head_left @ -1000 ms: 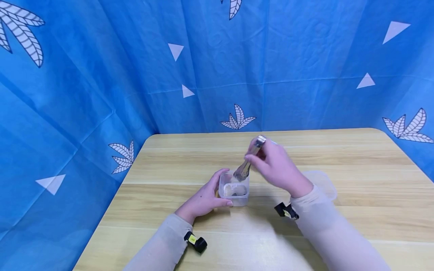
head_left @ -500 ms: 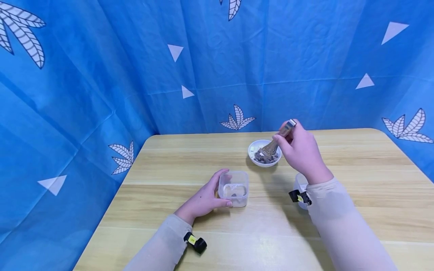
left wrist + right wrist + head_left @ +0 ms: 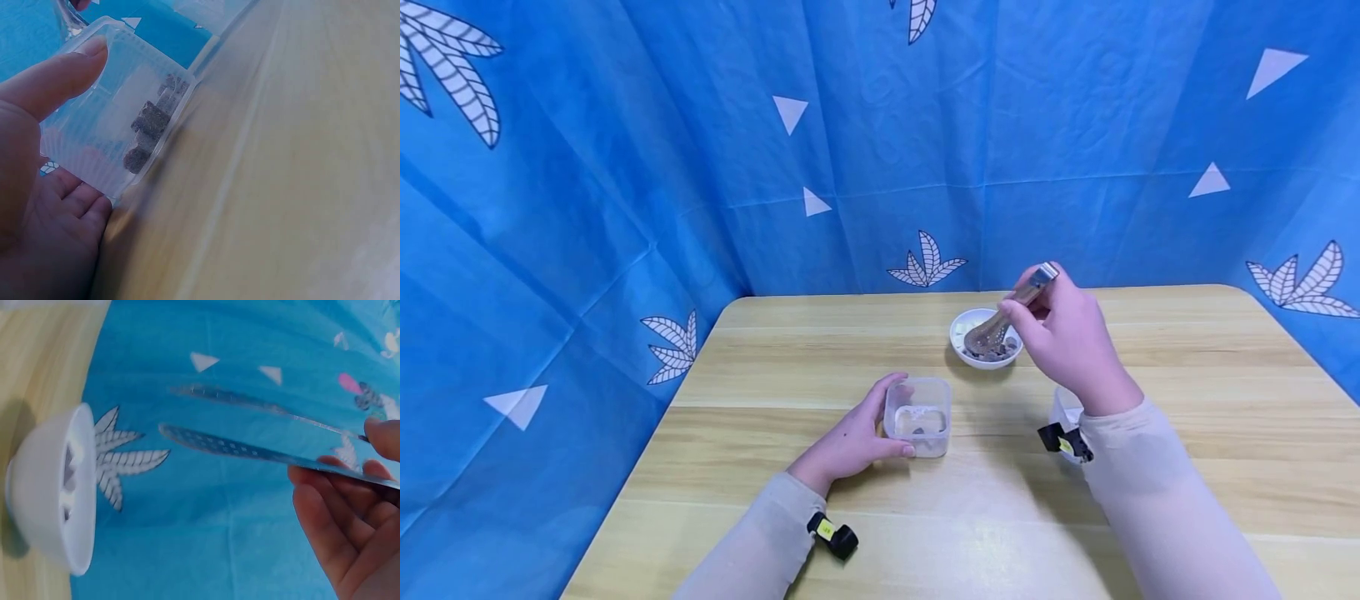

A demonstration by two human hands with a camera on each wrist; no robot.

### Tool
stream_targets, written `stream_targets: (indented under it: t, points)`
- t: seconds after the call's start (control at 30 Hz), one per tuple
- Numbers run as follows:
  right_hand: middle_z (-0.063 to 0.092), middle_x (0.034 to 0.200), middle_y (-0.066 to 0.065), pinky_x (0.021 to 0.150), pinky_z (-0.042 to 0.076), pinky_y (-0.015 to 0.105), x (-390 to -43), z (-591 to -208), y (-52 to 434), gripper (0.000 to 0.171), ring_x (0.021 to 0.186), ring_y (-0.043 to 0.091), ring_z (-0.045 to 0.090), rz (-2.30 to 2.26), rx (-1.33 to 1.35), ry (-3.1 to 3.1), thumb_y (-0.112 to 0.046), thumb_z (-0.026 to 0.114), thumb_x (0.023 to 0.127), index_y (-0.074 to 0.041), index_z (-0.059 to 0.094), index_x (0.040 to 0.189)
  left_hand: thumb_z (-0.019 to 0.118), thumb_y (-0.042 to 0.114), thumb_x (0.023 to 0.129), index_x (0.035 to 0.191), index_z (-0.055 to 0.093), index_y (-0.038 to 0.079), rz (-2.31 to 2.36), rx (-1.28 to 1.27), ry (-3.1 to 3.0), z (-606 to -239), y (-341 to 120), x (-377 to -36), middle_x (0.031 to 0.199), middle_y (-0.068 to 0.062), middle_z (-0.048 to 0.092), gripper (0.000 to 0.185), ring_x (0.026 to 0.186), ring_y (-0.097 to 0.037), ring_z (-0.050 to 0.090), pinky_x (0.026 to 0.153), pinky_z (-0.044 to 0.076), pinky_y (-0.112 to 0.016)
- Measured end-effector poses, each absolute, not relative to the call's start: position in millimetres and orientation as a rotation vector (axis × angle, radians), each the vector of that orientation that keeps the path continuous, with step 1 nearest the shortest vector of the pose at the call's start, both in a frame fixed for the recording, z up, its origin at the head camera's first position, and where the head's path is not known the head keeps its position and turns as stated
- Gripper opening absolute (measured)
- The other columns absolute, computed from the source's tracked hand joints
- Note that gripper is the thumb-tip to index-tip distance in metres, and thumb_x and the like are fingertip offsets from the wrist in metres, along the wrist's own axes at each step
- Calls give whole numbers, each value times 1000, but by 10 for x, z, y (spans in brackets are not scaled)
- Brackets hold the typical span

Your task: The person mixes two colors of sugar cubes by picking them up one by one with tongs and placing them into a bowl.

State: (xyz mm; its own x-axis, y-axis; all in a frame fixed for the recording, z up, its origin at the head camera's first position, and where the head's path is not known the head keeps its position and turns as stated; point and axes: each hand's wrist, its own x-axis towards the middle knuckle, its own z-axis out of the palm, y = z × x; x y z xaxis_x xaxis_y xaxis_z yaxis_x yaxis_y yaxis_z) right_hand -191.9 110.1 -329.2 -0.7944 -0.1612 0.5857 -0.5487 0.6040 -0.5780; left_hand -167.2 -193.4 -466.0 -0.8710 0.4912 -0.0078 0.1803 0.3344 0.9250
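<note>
The right hand (image 3: 1067,342) grips a pair of metal tongs (image 3: 1009,315), fingers curled round the upper end. The tong tips point down and away from the palm into a small white bowl (image 3: 964,327) that sits just beyond this hand on the wooden worktop (image 3: 1210,433). Dark brown chunks (image 3: 992,351) lie in the bowl under the tips. In the right wrist view the two tong blades (image 3: 250,428) stand apart, with nothing visible between them.

The left hand (image 3: 850,442) holds a clear plastic container (image 3: 917,417), thumb along its near side and fingers wrapped round the far left wall. A few dark cubes (image 3: 149,128) rest inside it, against the wall away from the palm. The container stands on the worktop, well apart from the bowl, nearer the person.

Part of another clear container (image 3: 1063,408) shows just behind the right wrist.
</note>
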Motion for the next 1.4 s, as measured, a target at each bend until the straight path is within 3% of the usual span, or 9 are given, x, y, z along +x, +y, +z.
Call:
stream_targets:
  t: [0.5,0.73,0.87,1.07,1.3,1.4]
  points:
    - [64,85,-8,64,56,25,-1671,-3470,513,18,73,5,63,1102,1057,-2509,-17,72,96,-13,56,104,86,29,81,162,17,31,1511,588,2349,-4640,-1935,-1661,159,0,36,106,141,-22,40,119,23,-51]
    - [54,72,-8,50,46,26,-1645,-3641,362,25,57,6,50,961,1047,-2616,-26,74,94,-14,54,101,86,31,81,160,20,36,1509,619,2364,-4641,-1937,-1665,157,3,38,102,139,-20,43,117,26,-52]
    - [52,72,-8,49,44,25,-1642,-3692,303,27,58,6,49,886,1034,-2648,-31,74,94,-13,53,98,86,32,81,157,21,41,1517,646,2361,-4651,-1939,-1665,156,5,39,100,139,-19,43,118,26,-52]
    - [53,71,-8,48,45,26,-1661,-3715,293,27,56,7,50,895,970,-2654,-30,76,93,-15,54,97,85,35,82,161,19,32,1510,635,2367,-4646,-1946,-1655,157,2,38,103,139,-20,42,117,27,-51]
    - [51,71,-9,51,45,23,-1691,-3784,271,26,58,6,49,830,1052,-2615,-28,75,93,-14,53,96,85,32,83,156,21,44,1539,627,2329,-4642,-1943,-1657,158,6,35,98,139,-19,42,117,27,-48]
    - [52,72,-8,50,45,24,-1683,-3767,287,24,58,7,49,874,1039,-2604,-25,74,94,-14,53,96,85,32,83,158,21,39,1529,623,2339,-4645,-1939,-1660,158,5,36,100,139,-19,43,117,27,-49]
